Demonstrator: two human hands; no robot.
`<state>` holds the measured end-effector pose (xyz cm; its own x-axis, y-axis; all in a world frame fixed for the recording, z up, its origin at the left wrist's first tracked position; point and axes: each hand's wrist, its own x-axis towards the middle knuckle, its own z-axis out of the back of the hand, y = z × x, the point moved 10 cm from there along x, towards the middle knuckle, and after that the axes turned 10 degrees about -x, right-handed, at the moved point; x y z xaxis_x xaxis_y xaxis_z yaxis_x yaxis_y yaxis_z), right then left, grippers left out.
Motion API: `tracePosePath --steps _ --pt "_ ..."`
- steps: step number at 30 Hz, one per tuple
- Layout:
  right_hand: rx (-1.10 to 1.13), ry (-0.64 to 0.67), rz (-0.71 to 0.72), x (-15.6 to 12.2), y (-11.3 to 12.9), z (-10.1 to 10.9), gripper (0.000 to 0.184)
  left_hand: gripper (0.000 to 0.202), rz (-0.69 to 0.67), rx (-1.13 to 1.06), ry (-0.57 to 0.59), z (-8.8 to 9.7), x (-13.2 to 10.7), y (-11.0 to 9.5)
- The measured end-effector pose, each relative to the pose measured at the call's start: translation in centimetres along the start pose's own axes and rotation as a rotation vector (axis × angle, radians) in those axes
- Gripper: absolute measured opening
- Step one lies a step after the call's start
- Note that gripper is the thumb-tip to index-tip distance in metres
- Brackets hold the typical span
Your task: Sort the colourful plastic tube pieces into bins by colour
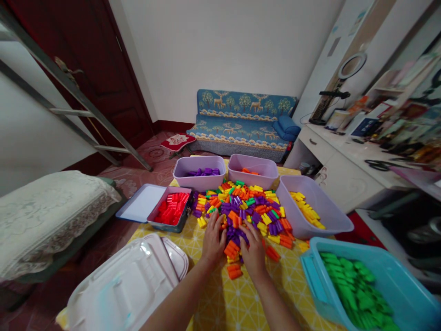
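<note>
A heap of small plastic blocks (241,207) in orange, yellow, purple and green lies on a yellow patterned tablecloth (227,299). Both my hands rest on the near edge of the heap. My left hand (212,239) lies with fingers spread flat on yellow and orange pieces. My right hand (253,248) has its fingers curled down over purple and orange blocks (231,250); what it grips, if anything, is hidden. Loose orange blocks (234,271) lie between my wrists.
Sorting bins ring the heap: a box of red blocks (170,209), purple tubs holding purple (200,172), orange (253,171) and yellow blocks (310,211), and a blue tub of green blocks (358,285). White lids (127,285) lie near left. A bed, sofa and desk surround the table.
</note>
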<state>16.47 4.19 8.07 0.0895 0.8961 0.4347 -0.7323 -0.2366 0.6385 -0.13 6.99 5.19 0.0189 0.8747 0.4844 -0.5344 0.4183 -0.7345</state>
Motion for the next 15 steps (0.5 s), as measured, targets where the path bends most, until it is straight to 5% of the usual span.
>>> tracePosePath --steps 4,9,15 --pt "-0.045 -0.141 -0.012 -1.5 -0.9 3.0 0.033 0.049 0.016 -0.013 0.004 0.0 0.0 0.0" --pt "-0.232 -0.317 -0.144 -4.1 -5.2 7.3 0.037 0.049 0.030 -0.023 0.012 -0.1 0.0 0.2" --pt "-0.281 -0.196 -0.260 -5.2 -9.0 6.2 0.032 0.047 0.030 -0.004 0.010 0.0 0.0 0.1"
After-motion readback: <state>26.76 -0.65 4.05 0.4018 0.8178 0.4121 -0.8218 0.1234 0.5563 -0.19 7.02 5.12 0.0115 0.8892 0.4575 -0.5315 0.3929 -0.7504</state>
